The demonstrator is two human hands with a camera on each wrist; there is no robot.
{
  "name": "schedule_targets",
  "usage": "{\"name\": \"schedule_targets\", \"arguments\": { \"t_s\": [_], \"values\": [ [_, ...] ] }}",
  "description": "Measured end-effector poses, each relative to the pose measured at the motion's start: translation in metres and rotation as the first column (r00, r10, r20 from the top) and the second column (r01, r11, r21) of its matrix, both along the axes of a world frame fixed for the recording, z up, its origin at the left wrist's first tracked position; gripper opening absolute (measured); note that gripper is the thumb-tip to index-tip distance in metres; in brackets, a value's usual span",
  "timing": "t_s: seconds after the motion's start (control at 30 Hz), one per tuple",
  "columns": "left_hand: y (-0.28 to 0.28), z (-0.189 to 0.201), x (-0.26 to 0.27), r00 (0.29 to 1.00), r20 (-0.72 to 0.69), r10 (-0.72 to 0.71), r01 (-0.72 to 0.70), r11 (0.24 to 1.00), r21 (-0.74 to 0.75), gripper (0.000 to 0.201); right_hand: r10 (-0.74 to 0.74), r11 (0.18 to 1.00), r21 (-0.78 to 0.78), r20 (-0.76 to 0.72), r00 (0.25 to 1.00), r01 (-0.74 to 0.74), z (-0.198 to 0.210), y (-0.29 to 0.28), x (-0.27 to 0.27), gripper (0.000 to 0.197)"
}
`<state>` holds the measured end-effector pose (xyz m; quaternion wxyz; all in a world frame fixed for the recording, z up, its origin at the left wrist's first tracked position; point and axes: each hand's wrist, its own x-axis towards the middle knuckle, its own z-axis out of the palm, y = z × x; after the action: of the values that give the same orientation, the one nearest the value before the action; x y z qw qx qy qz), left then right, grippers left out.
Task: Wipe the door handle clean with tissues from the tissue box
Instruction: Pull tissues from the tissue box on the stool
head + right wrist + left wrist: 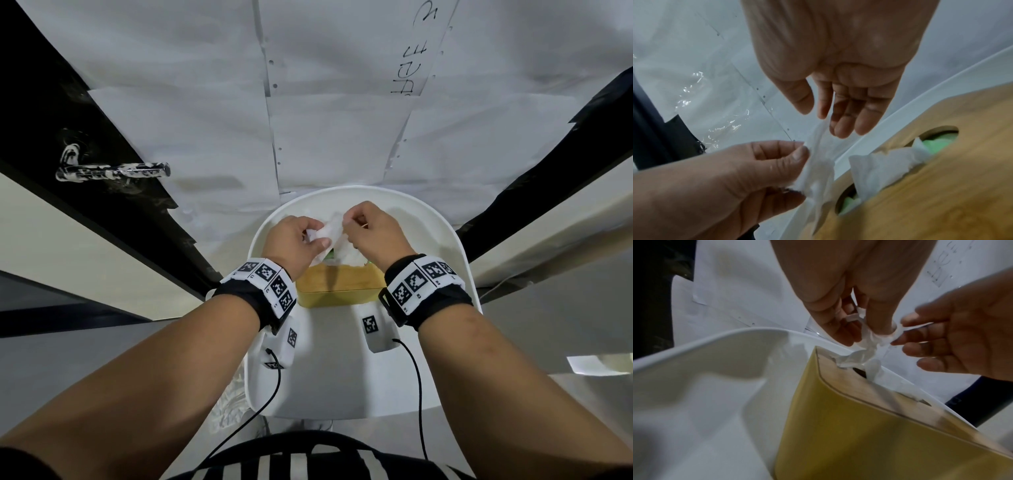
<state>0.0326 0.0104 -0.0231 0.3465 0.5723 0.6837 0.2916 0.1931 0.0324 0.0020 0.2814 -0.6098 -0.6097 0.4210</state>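
While both the left hand [294, 245] and the right hand [371, 230] pinched one tissue [330, 230] (thin, already crumpled) above the tissue box [339, 286], opposite pulling could have torn it.

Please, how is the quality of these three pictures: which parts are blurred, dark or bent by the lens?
Head view: sharp and evenly lit, but the wide lens bends the door edges outward; the smeared door handle shows clearly. Left wrist view: dim, and the right hand is blurred. Right wrist view: brighter, with soft blur on the tissue and the tissue box.
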Motion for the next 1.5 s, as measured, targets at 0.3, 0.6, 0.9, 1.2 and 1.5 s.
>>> {"name": "schedule_targets", "arguments": {
  "t_s": [0.3,0.6,0.9,1.2,1.5],
  "values": [
    [0.001,-0.003,0.005,0.995,0.097,0.025,-0.027,0.999,0.024,0.020,-0.066,0.995,0.083,0.144,0.987,0.054,-0.003,0.002,0.014,0.030],
    [-0.003,-0.019,0.010,0.957,-0.173,-0.233,0.216,0.970,-0.111,0.043,-0.047,0.998,0.046,0.181,0.982,0.040,-0.006,0.000,0.016,0.034],
    [-0.014,-0.021,0.017,0.747,-0.454,-0.485,0.452,0.872,-0.187,0.038,-0.127,0.986,0.130,0.199,0.972,0.103,0.004,0.007,0.030,0.034],
    [-0.010,-0.006,0.020,0.750,-0.438,-0.496,0.426,0.868,-0.254,0.031,-0.096,0.992,0.099,0.162,0.982,0.081,0.015,-0.001,0.023,0.028],
    [-0.013,0.028,-0.009,0.976,-0.055,-0.213,0.205,0.970,-0.130,0.046,-0.062,0.998,0.015,0.024,0.998,0.062,0.036,-0.009,0.000,0.024]
  ]
}}
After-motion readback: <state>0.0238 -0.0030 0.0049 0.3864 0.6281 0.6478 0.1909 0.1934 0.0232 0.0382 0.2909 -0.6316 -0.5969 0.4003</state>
